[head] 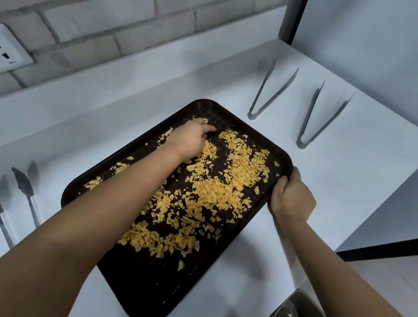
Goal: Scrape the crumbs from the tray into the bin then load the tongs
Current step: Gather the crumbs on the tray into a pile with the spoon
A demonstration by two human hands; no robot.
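Mostly yellow flaky crumbs (212, 194) scattered across dark rectangular tray (142, 293).

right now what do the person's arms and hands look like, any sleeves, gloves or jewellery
Both arms are bare along the whole length in view: no sleeves or cuffs show. The left hand and right hand wear no gloves. No watch, bracelet or ring shows on either wrist or on the fingers that can be seen, and no markings are visible. Some left fingers are hidden.
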